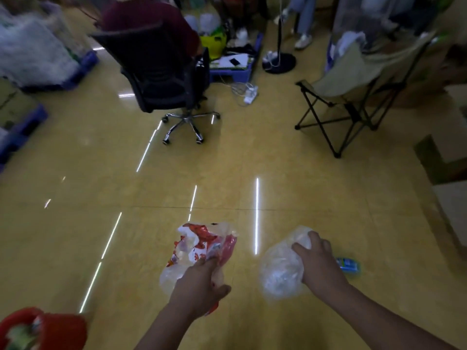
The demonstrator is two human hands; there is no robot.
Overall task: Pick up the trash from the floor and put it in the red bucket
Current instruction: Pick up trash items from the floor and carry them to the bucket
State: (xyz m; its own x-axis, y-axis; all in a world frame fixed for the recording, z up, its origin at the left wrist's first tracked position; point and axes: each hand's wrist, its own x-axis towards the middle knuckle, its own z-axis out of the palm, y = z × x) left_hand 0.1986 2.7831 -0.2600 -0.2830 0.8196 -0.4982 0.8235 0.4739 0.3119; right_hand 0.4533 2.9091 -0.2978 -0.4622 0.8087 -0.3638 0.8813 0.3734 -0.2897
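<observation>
Wrapper (pixel 202 239) in left hand (pixel 199 289) bears unreadable red print.

The red bucket (pixel 63 329) shows only partly, blurred, with pale scraps inside. To its right, a crumpled red-and-white printed wrapper (pixel 202 243) with clear film is gripped by the left hand (pixel 199 286) above the floor. Farther right of the bucket, a scrunched clear plastic bag (pixel 280 269) is held by the right hand (pixel 321 263). Farthest from the bucket, a small blue packet (pixel 350 264) lies flat on the floor.
</observation>
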